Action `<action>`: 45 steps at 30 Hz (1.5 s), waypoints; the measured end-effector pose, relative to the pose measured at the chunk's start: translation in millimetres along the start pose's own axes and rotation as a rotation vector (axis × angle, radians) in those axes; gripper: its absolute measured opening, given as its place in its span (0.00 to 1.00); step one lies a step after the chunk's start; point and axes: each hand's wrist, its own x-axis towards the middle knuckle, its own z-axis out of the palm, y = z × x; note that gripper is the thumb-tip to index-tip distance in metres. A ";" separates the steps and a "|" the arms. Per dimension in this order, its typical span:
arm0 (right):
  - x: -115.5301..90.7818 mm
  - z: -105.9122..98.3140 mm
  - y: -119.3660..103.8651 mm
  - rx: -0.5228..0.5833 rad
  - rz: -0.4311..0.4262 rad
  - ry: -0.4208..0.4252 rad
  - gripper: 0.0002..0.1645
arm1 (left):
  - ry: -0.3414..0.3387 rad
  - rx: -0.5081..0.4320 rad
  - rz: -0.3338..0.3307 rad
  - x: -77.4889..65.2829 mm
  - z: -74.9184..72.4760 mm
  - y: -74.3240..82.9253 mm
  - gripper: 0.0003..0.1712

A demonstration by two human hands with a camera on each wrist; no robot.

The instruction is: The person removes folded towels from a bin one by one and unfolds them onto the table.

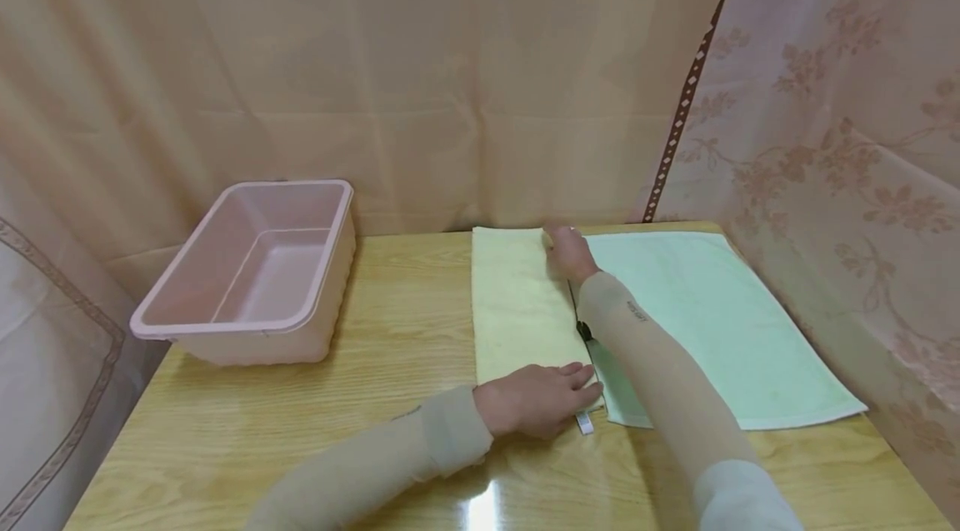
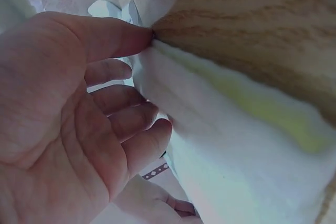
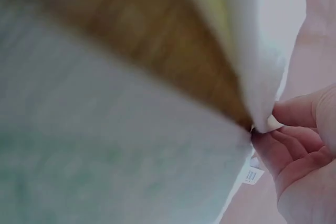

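Observation:
A pale yellow towel [image 1: 517, 306], seemingly folded into a long strip, lies on the wooden table. Its near right corner is pinched between the thumb and fingers of my left hand [image 1: 536, 402], and a small white label [image 1: 585, 423] sticks out beside them. At the far right corner, my right hand [image 1: 570, 254] pinches the same towel's edge; the right wrist view shows thumb and fingertips meeting on that cloth. A mint green towel [image 1: 697, 323] is spread flat just to the right, partly hidden under my right forearm.
A pink plastic basin [image 1: 243, 327] stands at the table's left back. Beige curtain [image 1: 412, 81] hangs behind the wooden table [image 1: 405, 306], and floral curtain [image 1: 847, 139] closes off the right side. A small dark object [image 1: 583, 331] shows by my right wrist.

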 end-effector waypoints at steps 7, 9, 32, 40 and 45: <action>-0.7 1.2 -4.7 0.038 0.023 0.005 0.33 | -0.046 0.041 -0.024 3.5 -1.6 4.3 0.31; -0.7 2.5 -4.1 0.042 0.024 -0.011 0.35 | -0.052 0.047 -0.028 4.4 -1.5 4.6 0.31; 4.1 1.0 11.5 0.384 0.165 0.047 0.15 | -0.037 0.050 -0.047 8.5 1.0 6.4 0.26; 9.0 -13.2 11.9 0.902 0.470 -0.124 0.25 | -0.024 0.047 -0.037 11.2 1.0 5.4 0.27; 9.2 -21.7 17.5 1.019 0.589 -0.234 0.26 | 0.036 0.071 -0.004 13.1 1.3 3.2 0.26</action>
